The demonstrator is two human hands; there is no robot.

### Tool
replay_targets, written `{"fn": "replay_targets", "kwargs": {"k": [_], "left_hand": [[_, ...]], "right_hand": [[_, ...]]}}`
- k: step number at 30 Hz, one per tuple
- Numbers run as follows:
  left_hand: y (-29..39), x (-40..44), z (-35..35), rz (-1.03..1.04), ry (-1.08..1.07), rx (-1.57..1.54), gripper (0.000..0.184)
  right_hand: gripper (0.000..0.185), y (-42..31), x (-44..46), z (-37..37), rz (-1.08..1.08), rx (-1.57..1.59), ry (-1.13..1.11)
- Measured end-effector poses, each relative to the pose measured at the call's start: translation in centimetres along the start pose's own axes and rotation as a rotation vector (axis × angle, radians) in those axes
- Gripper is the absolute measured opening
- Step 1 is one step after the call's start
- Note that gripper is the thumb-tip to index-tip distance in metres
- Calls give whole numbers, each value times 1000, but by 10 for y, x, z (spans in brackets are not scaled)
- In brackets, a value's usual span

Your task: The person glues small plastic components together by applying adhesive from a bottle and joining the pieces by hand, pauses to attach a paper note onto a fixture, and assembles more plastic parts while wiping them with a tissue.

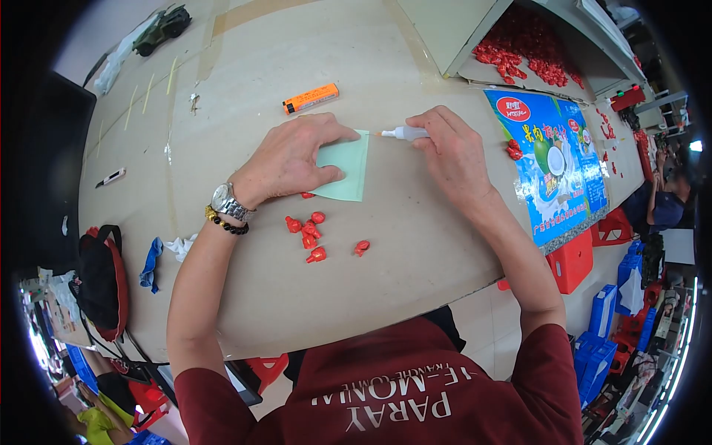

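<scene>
My left hand (288,154), with a watch and beaded bracelet on the wrist, grips a light green paper piece (345,169) against the table. Its thumb and fingers lie on the paper's left part, covering some of it. My right hand (456,152) pinches a small whitish bottle with a fine tip (409,133), held sideways. The tip points left at the paper's upper right corner; whether it touches cannot be made out. Several small red pieces (310,234) lie just below the paper, one of them partly under my left hand.
An orange box (311,98) lies beyond my left hand. At right are a blue coconut-drink poster (552,163) and a compartment heaped with red pieces (512,59). A black-red bag (104,282), a cutter knife (111,178) and a toy vehicle (163,30) are on the left.
</scene>
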State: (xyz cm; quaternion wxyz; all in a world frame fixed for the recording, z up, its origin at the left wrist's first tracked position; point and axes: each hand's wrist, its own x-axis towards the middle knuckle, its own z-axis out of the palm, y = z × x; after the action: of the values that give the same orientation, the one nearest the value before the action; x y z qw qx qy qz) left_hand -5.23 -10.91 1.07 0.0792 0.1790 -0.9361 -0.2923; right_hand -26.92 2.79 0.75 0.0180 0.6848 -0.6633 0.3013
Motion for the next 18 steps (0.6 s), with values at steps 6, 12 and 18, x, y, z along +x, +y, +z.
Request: {"fn": "replay_targets", "kwargs": {"k": [6,12,18], "left_hand": [[4,-2,0,4,83,-27,48],[21,-19,-17,9,85,11,49],[39,-38,-11,85,54,249,42]], "right_hand": [[17,3,1,-3,42,49,31],[26,8,-5,-18,466,509,70],[34,1,-20,-32,762,1244,97]]}}
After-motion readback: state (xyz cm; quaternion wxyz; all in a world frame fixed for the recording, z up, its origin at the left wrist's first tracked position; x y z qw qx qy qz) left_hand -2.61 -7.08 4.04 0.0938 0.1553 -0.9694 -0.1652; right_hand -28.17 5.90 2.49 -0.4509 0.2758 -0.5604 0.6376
